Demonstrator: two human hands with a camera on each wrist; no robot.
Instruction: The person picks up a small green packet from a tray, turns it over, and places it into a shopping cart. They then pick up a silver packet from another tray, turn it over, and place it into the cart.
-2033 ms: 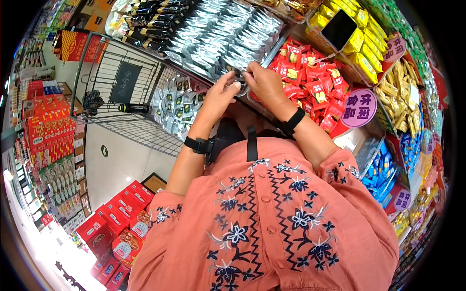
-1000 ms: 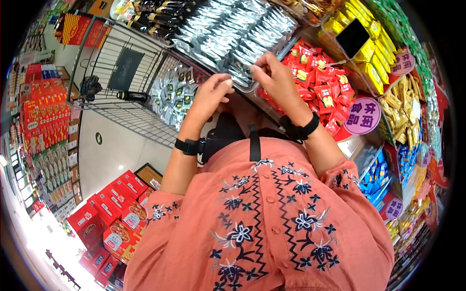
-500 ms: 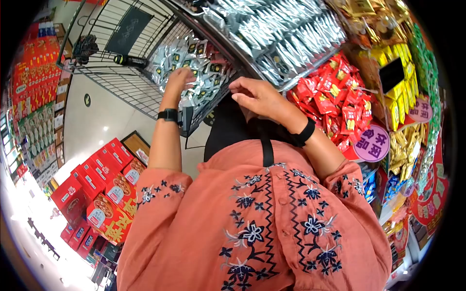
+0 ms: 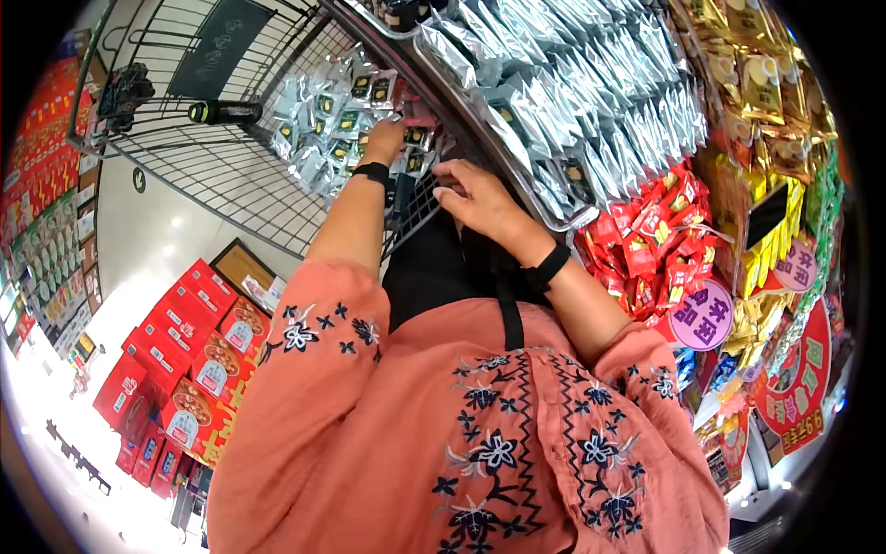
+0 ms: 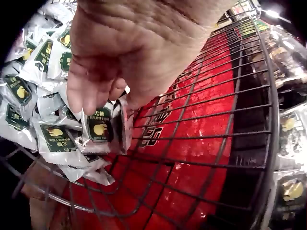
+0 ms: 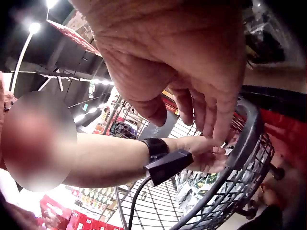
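My left hand (image 4: 385,140) reaches down into the shopping cart (image 4: 198,189), over a heap of small silver snack packets (image 4: 318,120) with dark green labels. In the left wrist view its curled fingers and thumb pinch one such packet (image 5: 99,128) standing upright beside the cart's wire side. Loosely bent and holding nothing, my right hand (image 4: 484,198) hovers by the cart's near corner, left of the display tray (image 4: 568,220). Upright rows of silver packets (image 4: 563,102) fill that tray. The right wrist view shows the cart's dark rim (image 6: 247,129) beneath the right fingers.
Red snack packets (image 4: 655,235) lie heaped beside the tray, with gold packets (image 4: 761,83) and yellow packets (image 4: 761,245) beyond. A black bottle (image 4: 224,113) lies in the cart. Red boxes (image 4: 175,337) stand stacked on the left.
My left hand has left the display edge and gone down into the cart's packets. The right hand has drawn back from the tray toward the cart corner. The head view has turned and shifted.
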